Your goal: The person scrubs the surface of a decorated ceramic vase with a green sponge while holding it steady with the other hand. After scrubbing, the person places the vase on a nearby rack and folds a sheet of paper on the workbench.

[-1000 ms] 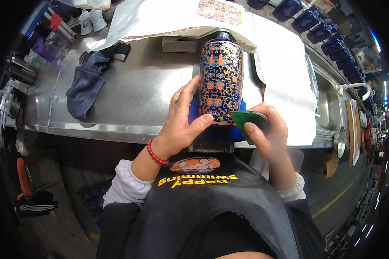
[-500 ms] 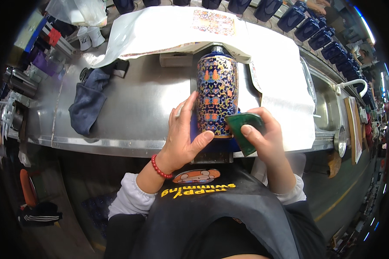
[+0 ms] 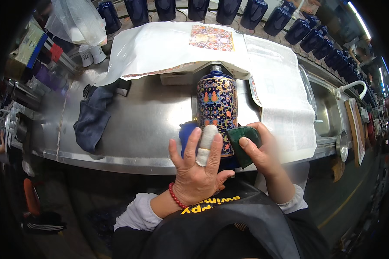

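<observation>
A dark blue bottle (image 3: 217,101) with a colourful floral pattern is in front of me, its neck pointing away and its base toward me. My left hand (image 3: 197,175) is over its lower left part, fingers spread and holding nothing; a whitish wrap (image 3: 208,144) covers one finger. Whether these fingers touch the bottle I cannot tell. In my right hand (image 3: 266,153), thumb on top, is a flat green scraper (image 3: 244,141), its edge beside the bottle's lower right side. Something blue (image 3: 187,136) shows beside and under the bottle, mostly hidden.
White sheets (image 3: 160,49) with a printed pattern (image 3: 212,38) drape across the far side of the metal table (image 3: 138,125). A dark cloth (image 3: 93,123) lies at left. Several plain blue bottles (image 3: 199,8) line the back. At right is a sink (image 3: 326,101) with a white tap (image 3: 354,86).
My left hand has gone from the bottle's left side to over its lower part, fingers now spread. The right hand with the scraper is slightly lower. The whole view has shifted.
</observation>
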Motion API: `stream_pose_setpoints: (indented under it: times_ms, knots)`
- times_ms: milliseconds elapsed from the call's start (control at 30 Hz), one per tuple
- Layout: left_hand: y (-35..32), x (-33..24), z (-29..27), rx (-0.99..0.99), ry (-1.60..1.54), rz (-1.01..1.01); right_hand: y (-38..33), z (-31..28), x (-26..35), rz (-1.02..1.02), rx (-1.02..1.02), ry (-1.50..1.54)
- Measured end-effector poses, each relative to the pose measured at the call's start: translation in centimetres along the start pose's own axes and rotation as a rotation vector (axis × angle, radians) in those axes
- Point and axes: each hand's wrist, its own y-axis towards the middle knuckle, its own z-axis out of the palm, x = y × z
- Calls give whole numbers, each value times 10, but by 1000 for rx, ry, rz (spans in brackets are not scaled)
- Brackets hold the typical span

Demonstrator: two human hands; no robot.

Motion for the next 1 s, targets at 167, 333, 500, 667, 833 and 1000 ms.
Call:
stream_pose_setpoints:
  times_ms: [167, 333, 500, 667, 833, 1000]
  knots:
    - [19, 5, -4, -17, -73, -71, 1, -1, -3, -22, 7, -15]
    - [32, 3, 2, 67, -45, -131, 1, -1, -3, -26, 6, -25]
    - [30, 10, 0, 22, -110, -186, 2, -3, -4, -3, 20, -11]
    - [40, 8, 5, 112, -82, -116, 3, -4, -7, -40, 26, -57]
    - [42, 1, -3, 7, -163, -28, 5, -3, -7, -39, 23, -48]
    - [48, -9, 4, 62, -123, -63, 3, -3, -7, -43, 27, -47]
